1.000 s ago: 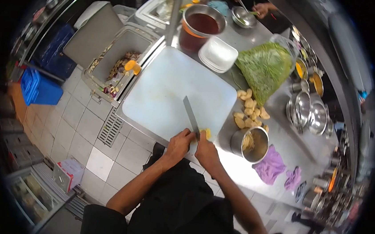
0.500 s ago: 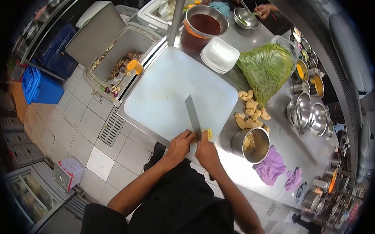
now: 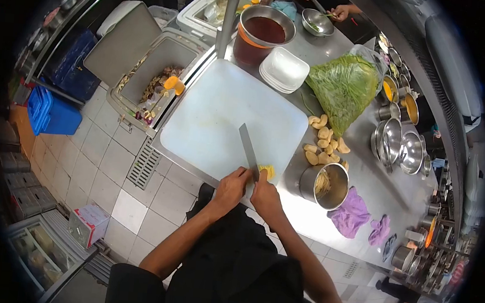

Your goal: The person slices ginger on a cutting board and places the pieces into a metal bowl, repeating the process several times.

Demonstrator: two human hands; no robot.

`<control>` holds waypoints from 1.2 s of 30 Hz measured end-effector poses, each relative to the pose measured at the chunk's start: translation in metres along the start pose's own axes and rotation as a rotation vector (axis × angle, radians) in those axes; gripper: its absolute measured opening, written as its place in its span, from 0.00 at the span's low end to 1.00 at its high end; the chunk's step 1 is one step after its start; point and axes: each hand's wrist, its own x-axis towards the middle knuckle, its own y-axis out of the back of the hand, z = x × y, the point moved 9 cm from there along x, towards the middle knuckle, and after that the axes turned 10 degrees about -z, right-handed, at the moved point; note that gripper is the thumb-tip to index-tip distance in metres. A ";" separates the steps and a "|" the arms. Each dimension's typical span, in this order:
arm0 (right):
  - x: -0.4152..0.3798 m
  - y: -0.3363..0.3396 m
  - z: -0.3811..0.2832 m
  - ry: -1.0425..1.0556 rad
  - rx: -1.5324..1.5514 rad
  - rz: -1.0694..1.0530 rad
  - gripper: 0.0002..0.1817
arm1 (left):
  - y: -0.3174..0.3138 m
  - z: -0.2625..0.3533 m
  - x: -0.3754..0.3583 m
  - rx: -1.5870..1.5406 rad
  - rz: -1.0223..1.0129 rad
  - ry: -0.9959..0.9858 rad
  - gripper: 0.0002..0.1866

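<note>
Since the earlier frame, the right hand (image 3: 267, 201) is sitting slightly further left, and more of the yellow slices (image 3: 267, 170) is showing. Its grip is closing round the knife (image 3: 247, 144) at the near edge of the board (image 3: 222, 115). The knife's long axis is running away from the person, tip leaning left. On the board, the slices are lying right of the blade, just beyond the right hand, the nearer one. The left hand (image 3: 230, 191) is curling beside the blade's left face; what its grip is holding is staying hidden. Past the tip, the board is stretching to its far edge. Right of the board, a pot (image 3: 307, 186) and peeled pieces (image 3: 328, 143) are standing close on the worktop (image 3: 299, 223).
</note>
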 end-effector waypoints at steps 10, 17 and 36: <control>-0.021 -0.003 0.003 0.043 0.012 -0.011 0.15 | 0.008 -0.002 0.002 0.039 -0.045 -0.022 0.13; -0.025 0.022 -0.036 0.078 -0.116 -0.050 0.19 | -0.001 -0.005 0.010 0.106 -0.174 0.050 0.16; -0.002 0.003 -0.012 0.027 -0.019 -0.026 0.21 | 0.006 -0.009 0.010 0.053 -0.132 0.037 0.13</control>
